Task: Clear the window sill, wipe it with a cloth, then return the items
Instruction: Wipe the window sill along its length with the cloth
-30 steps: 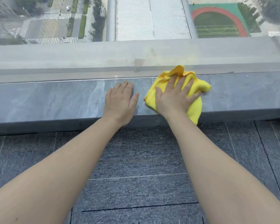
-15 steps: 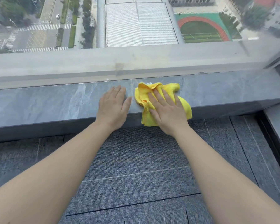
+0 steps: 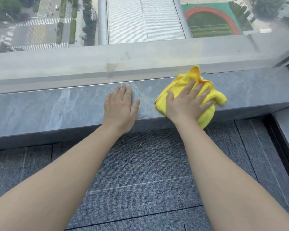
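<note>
The window sill (image 3: 57,107) carries no items in view, so clearing appears complete. Wiping is under way: the right hand (image 3: 186,104), fingers spread, presses the yellow cloth (image 3: 178,84) flat near the sill's right end. The left hand (image 3: 121,108) rests flat, spread, beside it. Returning the items remains.

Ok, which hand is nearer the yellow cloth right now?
The right hand: it lies flat on top of the cloth, fingers spread. The left hand rests flat on the bare sill, left of the cloth and not touching it.
</note>
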A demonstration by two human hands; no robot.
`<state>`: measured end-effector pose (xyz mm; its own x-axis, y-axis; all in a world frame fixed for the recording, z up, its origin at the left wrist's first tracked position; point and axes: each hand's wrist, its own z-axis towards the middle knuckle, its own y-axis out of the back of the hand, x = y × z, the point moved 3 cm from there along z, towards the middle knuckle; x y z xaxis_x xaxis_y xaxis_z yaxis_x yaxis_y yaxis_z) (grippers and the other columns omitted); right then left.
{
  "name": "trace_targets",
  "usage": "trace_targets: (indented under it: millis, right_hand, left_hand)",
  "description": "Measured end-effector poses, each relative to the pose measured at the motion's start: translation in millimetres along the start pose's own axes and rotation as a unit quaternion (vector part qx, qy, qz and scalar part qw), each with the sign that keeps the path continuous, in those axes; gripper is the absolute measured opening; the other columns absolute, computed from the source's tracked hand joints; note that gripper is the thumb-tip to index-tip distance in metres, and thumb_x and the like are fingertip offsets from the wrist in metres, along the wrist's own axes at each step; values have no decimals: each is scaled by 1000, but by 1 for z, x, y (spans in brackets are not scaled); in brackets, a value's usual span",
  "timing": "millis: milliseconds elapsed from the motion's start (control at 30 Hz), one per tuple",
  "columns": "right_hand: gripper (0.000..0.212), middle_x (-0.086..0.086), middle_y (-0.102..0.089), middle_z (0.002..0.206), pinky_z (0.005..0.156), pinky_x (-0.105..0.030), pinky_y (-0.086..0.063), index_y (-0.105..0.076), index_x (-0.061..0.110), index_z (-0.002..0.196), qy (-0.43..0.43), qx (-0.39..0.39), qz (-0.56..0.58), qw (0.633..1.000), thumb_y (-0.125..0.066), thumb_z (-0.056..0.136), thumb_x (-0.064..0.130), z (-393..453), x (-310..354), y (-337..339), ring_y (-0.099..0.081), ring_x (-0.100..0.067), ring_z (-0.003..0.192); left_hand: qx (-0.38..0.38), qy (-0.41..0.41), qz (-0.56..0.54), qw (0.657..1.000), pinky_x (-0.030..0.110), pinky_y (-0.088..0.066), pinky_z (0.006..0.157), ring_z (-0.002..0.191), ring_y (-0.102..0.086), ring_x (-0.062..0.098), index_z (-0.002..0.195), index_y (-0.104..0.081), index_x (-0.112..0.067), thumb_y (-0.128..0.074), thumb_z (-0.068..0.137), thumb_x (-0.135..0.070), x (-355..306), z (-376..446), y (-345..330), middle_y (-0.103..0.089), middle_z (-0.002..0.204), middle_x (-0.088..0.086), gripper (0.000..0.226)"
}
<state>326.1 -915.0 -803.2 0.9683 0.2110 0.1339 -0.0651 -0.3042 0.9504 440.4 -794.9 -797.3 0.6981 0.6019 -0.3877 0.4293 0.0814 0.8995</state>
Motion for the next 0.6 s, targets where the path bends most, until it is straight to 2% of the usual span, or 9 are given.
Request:
trace_targets:
  millis: [100, 233, 333, 400, 500, 600]
  right_hand:
    - [75, -16, 3, 159, 113, -59, 5, 3, 5, 148, 46, 2, -14, 999, -25, 93, 50, 5, 12, 0, 10, -38, 145]
    - [67, -12, -1, 160, 116, -54, 3, -3, 10, 149, 162, -2, -40, 986, -23, 95, 46, -4, 26, -4, 7, -33, 147]
    - [57, -1, -3, 161, 117, -47, 0, -6, 24, 149, 299, -7, -67, 952, -22, 97, 43, -16, 21, -5, 4, -23, 148]
    - [53, 5, -5, 160, 118, -42, 2, -9, 31, 148, 359, 13, -72, 931, -22, 98, 41, -21, 10, -3, 2, -17, 148]
    - [50, 8, -9, 159, 117, -38, 4, -15, 34, 147, 385, 25, -61, 920, -20, 98, 42, -23, -15, 0, -1, -14, 148]
    - [69, 5, -14, 159, 113, -36, 11, -17, 30, 147, 348, -25, -76, 934, 0, 84, 52, -20, -46, 3, -6, -17, 148]
  left_hand:
    - [-11, -2, -14, 1000, 41, -3, 117, 144, -10, 25, 141, -20, -9, -14, 81, -41, -1, -1, 1, -16, 155, 11, 69]
    - [-22, -12, -41, 999, 38, -8, 117, 143, -15, 25, 140, -23, -7, -16, 80, -40, 3, -2, 5, -19, 154, 13, 69]
    - [-27, -22, -51, 998, 36, -10, 116, 142, -18, 25, 140, -24, -6, -18, 81, -40, 3, -3, 8, -23, 153, 14, 69]
    - [-28, -29, -53, 998, 36, -10, 116, 142, -19, 26, 139, -26, -6, -19, 81, -40, -2, -4, 9, -23, 153, 14, 68]
    - [-19, -58, -40, 997, 36, -10, 115, 142, -19, 27, 139, -27, -9, -19, 80, -42, -19, -4, 7, -24, 153, 13, 68]
    - [2, -104, 7, 995, 36, -7, 116, 143, -15, 26, 140, -26, -14, -9, 77, -53, -40, -1, -4, -23, 154, 9, 76]
